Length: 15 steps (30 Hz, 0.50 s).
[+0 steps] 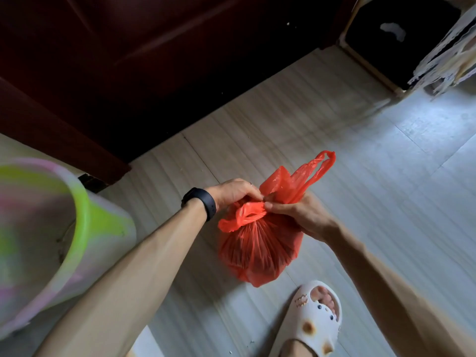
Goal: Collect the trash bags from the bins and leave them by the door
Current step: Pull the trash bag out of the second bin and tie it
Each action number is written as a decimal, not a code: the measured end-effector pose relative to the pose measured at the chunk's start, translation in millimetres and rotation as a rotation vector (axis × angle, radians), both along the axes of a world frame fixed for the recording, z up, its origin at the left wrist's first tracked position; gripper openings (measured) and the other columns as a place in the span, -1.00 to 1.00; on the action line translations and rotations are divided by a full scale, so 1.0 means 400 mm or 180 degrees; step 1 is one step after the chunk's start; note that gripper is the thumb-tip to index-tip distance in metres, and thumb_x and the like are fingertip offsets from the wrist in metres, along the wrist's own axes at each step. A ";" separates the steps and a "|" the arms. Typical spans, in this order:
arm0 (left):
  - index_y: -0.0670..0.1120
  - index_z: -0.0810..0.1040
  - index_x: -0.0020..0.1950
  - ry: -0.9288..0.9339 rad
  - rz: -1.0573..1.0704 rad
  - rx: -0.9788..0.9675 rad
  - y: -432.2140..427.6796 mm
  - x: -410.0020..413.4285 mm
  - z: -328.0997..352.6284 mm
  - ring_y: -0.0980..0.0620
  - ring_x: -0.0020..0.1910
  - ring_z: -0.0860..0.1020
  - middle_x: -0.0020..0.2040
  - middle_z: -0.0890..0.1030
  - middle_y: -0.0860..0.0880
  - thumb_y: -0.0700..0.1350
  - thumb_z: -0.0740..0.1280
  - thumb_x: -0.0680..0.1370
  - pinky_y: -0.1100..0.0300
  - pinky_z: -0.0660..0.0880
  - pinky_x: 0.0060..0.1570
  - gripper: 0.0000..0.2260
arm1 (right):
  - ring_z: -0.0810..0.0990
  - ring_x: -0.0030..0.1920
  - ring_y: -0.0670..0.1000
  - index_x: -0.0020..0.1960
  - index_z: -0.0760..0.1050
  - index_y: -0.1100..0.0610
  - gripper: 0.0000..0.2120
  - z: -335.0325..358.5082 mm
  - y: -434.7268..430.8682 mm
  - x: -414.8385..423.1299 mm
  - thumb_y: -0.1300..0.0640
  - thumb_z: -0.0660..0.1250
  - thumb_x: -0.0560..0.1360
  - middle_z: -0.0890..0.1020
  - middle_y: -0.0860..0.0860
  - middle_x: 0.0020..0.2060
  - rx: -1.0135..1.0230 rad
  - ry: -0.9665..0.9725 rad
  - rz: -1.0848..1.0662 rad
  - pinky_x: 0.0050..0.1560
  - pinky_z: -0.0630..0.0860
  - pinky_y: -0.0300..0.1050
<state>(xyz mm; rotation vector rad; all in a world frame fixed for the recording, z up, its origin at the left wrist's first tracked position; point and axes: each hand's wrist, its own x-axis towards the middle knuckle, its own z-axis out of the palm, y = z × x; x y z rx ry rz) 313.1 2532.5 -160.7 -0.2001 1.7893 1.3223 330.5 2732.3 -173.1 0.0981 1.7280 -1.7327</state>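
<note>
A full red plastic trash bag [260, 251] rests on the pale floor in the middle of the view. Its neck is gathered and its two handle loops stick out, one up to the right, one down to the left. My left hand [233, 193], with a black band on the wrist, pinches the bag's neck from the left. From the right, my right hand [300, 215] grips the same gathered neck. The fingertips of both hands meet at the knot. A bin [77, 243] with a lime-green rim and whitish-pink walls stands at the left with no bag in it.
Dark red wooden furniture [108, 73] fills the upper left, reaching down to the floor. A black box on a pale frame [373, 60] and a frayed cloth [443, 60] sit at the upper right. My foot in a white slipper [314, 320] stands just below the bag.
</note>
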 end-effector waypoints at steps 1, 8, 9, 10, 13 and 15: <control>-0.03 0.57 -0.36 -0.0060 0.0044 0.0032 0.002 -0.003 0.002 -0.01 -0.27 0.47 -0.36 0.54 -0.02 -0.05 0.39 0.30 0.09 0.35 -0.14 -0.92 | 0.71 0.03 0.08 0.06 0.66 0.19 -0.70 0.003 -0.001 0.002 0.24 0.59 0.35 0.74 0.10 -0.01 0.0229 0.0214 0.0025 0.14 0.60 -0.08; -0.18 0.53 -0.29 -0.0170 0.0326 0.0636 0.003 0.004 0.039 0.07 -0.53 0.49 -0.43 0.57 -0.09 -0.09 0.18 0.63 0.28 0.40 -0.43 -0.66 | 0.60 -0.29 -0.27 -0.24 0.52 -0.10 -0.74 -0.020 -0.028 0.025 0.20 0.52 0.43 0.62 -0.14 -0.32 0.1323 0.1565 -0.0285 -0.29 0.47 -0.37; -0.14 0.55 -0.27 -0.0074 0.0483 0.0529 -0.001 0.005 0.030 0.10 -0.47 0.52 -0.37 0.59 -0.07 -0.08 0.20 0.63 0.29 0.42 -0.37 -0.68 | 0.58 -0.29 -0.28 -0.23 0.51 -0.07 -0.75 -0.029 -0.035 0.030 0.22 0.49 0.45 0.60 -0.15 -0.31 0.1400 0.1712 -0.0308 -0.30 0.45 -0.36; -0.10 0.57 -0.23 0.0080 0.0624 0.0376 -0.005 0.004 0.021 0.12 -0.38 0.55 -0.31 0.60 -0.03 -0.06 0.23 0.63 0.31 0.44 -0.30 -0.73 | 0.58 -0.28 -0.29 -0.20 0.51 -0.01 -0.80 -0.035 -0.045 0.032 0.24 0.45 0.47 0.59 -0.16 -0.28 0.1433 0.1808 -0.0343 -0.30 0.44 -0.36; -0.02 0.57 -0.09 0.0445 0.0896 -0.0113 -0.019 0.012 -0.021 0.12 -0.25 0.54 -0.21 0.60 0.06 0.05 0.31 0.59 0.26 0.43 -0.23 -0.83 | 0.57 -0.22 -0.39 -0.08 0.52 0.09 -0.92 -0.046 -0.072 0.031 0.22 0.41 0.47 0.59 -0.18 -0.22 0.1406 0.1802 -0.0745 -0.26 0.39 -0.48; -0.07 0.59 0.04 0.0469 0.0897 -0.0155 -0.028 0.016 -0.024 0.15 -0.21 0.58 -0.15 0.64 0.05 0.08 0.34 0.57 0.26 0.47 -0.17 -0.77 | 0.58 -0.27 -0.38 -0.05 0.51 0.10 -0.87 -0.039 -0.092 0.025 0.21 0.45 0.48 0.60 -0.16 -0.23 0.1215 0.1527 -0.1092 -0.27 0.40 -0.50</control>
